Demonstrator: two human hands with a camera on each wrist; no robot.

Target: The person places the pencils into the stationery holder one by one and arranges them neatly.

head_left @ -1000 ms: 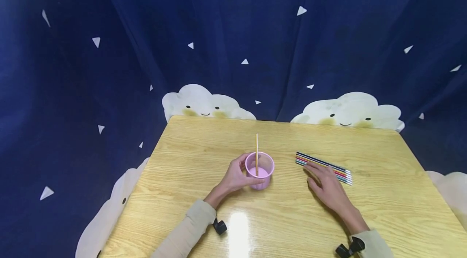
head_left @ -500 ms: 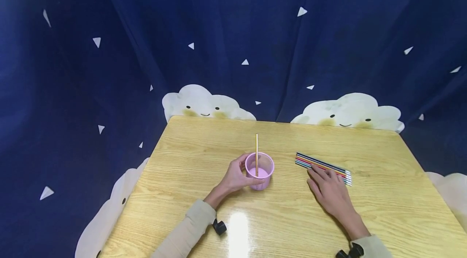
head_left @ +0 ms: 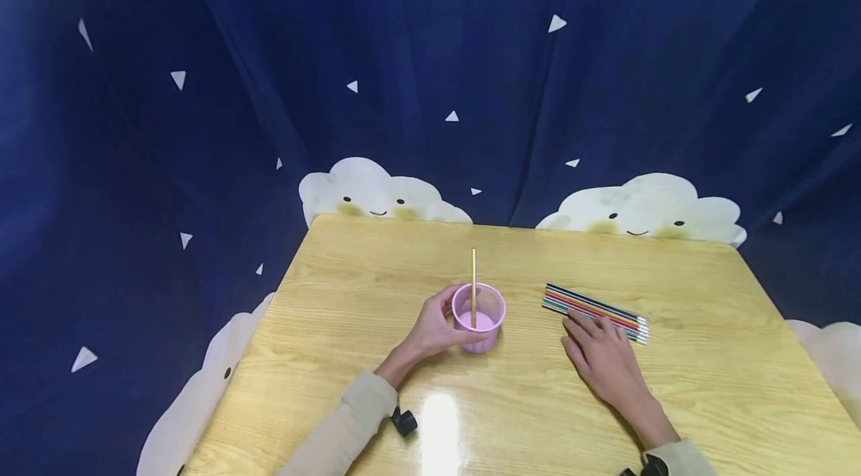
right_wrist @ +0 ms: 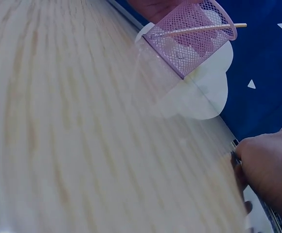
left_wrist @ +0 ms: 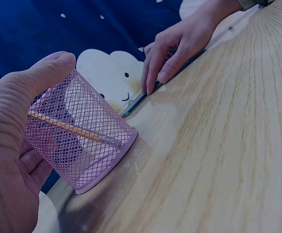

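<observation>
A pink mesh pencil cup [head_left: 479,341] stands upright on the table, with one yellow pencil [head_left: 474,274] leaning inside it. My left hand [head_left: 430,326] grips the cup's side, thumb across the front and fingers round the back. To the right, several coloured pencils [head_left: 592,306] lie side by side in a slanted row, with pale ends toward the right. My right hand [head_left: 608,360] rests at the row's near edge, fingertips on the closest pencils and covering part of them. Its thumb stands apart from the fingers in the left wrist view. The right wrist view mostly hides the row behind this hand.
The wooden table [head_left: 377,259] reaches back to a dark blue curtain [head_left: 430,50] printed with white triangles and smiling clouds. A bright light reflection lies on the tabletop in front of the cup. Each wrist carries a small black camera [head_left: 405,422].
My right hand has drawn back from over the pencils to their near edge. The nearest pencils have shifted slightly toward me and left. The left hand and the cup have stayed in place.
</observation>
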